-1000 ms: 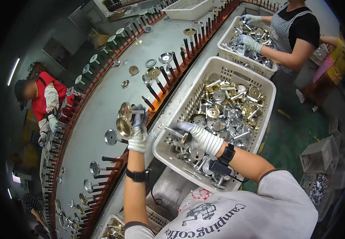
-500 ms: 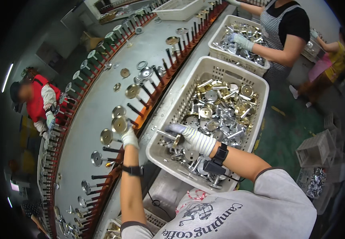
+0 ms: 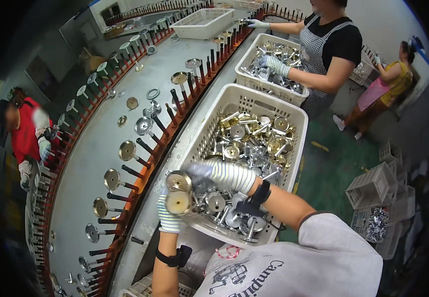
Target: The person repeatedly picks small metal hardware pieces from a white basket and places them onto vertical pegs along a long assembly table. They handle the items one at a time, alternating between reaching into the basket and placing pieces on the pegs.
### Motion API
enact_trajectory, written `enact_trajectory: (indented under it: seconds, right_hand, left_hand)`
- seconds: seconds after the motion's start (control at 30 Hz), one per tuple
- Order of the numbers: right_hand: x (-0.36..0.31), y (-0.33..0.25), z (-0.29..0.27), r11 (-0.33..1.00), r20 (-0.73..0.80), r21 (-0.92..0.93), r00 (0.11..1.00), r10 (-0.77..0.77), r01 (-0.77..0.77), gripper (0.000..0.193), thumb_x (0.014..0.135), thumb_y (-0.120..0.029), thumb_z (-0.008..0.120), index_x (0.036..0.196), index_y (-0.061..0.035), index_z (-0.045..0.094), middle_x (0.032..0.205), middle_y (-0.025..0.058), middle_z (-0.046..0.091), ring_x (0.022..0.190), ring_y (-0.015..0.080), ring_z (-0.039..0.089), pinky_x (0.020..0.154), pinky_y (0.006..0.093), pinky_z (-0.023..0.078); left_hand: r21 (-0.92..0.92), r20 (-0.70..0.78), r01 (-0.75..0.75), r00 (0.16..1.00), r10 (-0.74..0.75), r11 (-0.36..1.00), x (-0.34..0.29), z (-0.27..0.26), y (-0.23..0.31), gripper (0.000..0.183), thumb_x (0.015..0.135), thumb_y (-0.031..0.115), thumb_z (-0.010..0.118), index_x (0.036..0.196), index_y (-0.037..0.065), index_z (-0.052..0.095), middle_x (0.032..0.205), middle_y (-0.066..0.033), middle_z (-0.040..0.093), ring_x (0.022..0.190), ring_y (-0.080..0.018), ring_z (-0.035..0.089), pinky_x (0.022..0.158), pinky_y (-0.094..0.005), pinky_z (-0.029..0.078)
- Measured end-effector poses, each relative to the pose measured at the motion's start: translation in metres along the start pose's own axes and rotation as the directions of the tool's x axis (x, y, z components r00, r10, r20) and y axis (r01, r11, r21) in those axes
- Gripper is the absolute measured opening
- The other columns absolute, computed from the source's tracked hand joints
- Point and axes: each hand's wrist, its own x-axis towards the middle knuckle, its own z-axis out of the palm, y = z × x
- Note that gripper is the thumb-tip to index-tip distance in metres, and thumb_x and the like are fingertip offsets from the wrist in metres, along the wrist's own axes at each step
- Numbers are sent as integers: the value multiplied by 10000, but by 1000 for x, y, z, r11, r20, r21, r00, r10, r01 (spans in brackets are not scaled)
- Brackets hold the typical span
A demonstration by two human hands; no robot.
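Observation:
My left hand [image 3: 169, 214], in a striped glove, is closed at the near left corner of a white plastic basket [image 3: 301, 148]. It holds a shiny gold-toned metal disc [image 3: 178, 203], and a second round disc [image 3: 178, 181] sits just above it, against the same hand. My right hand [image 3: 227, 176], also gloved, reaches across the basket toward the upper disc. Its fingertips are smeared by motion, so their grip is unclear. Metal discs with stems [image 3: 236, 131], silver and gold-toned, fill the basket beneath my right hand.
Along my left a curved grey table [image 3: 90, 168] carries upright dark spindles [image 3: 132, 171], several topped with discs. Ahead, a person in a checked apron [image 3: 318, 54] works over another filled basket [image 3: 269, 81]. A person in red [image 3: 26, 131] stands across the table. Crates [image 3: 375, 183] sit on the floor at right.
My left hand has drawn back from the spindle row to the basket corner, holding a disc. My right hand has lifted out of the pile toward it. The view has shifted.

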Motion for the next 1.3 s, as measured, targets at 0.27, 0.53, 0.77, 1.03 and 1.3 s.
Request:
enact_trajectory:
  seconds: [0.27,0.53,0.77,1.03,1.3]
  right_hand:
    - [40,-90,-137,-135,-331,-907,874,-355,-399,833,684,-372,741,1393,-180,347,1317,212,427,1249,385,396,1034,458,333]
    - [76,-30,-192,-141,-373,-752,592,-714,-644,868,663,-557,710,1311,-63,409,1332,194,407,1278,364,346,1048,583,221]
    - [78,-18,-163,-17,-599,-723,639,-482,-690,954,635,-612,708,1391,-144,364,1425,185,313,1312,420,258,1011,638,250]
    - [93,-42,-199,67,-735,-664,634,-240,-745,712,731,-532,598,1302,-124,479,1349,144,452,1247,344,420,1016,493,346]
    - [103,-41,-223,-29,-592,-806,805,35,-591,821,690,-505,655,1375,-127,409,1415,119,401,1265,295,429,1048,388,347]
  left_hand:
    - [-1,-222,-98,970,96,995,2,10,5,382,661,140,763,991,17,613,776,-125,661,678,-277,646,622,-350,509]
    - [100,-198,-108,972,126,989,4,1,32,375,695,124,742,1034,35,609,804,-116,676,691,-263,659,618,-337,520]
    - [208,-206,-160,957,203,965,2,-2,27,395,755,89,692,1128,26,579,866,-104,688,748,-213,673,649,-314,535]
    - [-332,-382,-68,921,-69,941,-6,10,23,521,775,163,699,1221,12,478,1142,-116,582,1012,-182,589,883,-304,501]
    - [-389,-352,-106,935,-41,915,-8,-3,-27,416,923,334,550,1198,25,503,1086,-120,599,967,-216,607,885,-350,486]
